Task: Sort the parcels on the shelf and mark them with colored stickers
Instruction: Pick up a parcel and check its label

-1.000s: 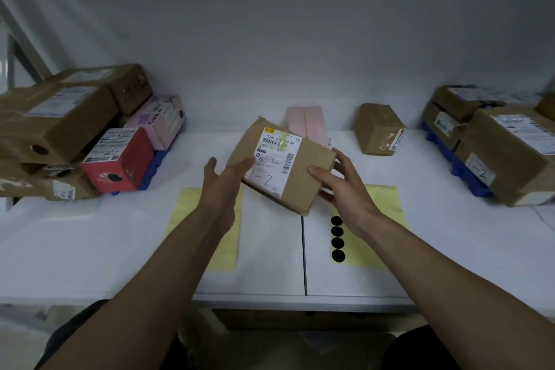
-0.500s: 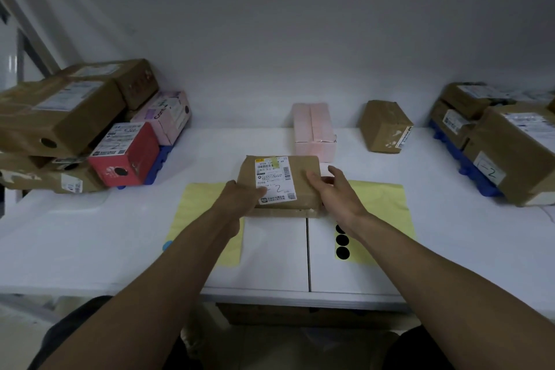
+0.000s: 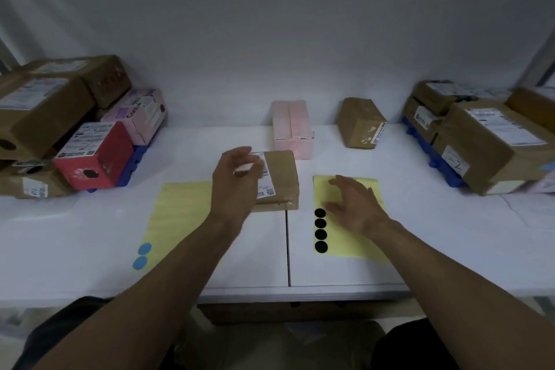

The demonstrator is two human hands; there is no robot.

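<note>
Parcel lies flat at 12 o'clock; your left hand hovers loose above it, right hand spread open over the 1 o'clock yellow sheet.

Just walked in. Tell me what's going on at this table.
A person is sorting parcels at a white table. A brown parcel lies flat between two yellow sheets; the left hand hovers over it, loosely curled, gripping nothing. The right hand is open above the right sheet, beside a column of four black stickers. Two blue stickers sit at the left sheet's near corner.
</note>
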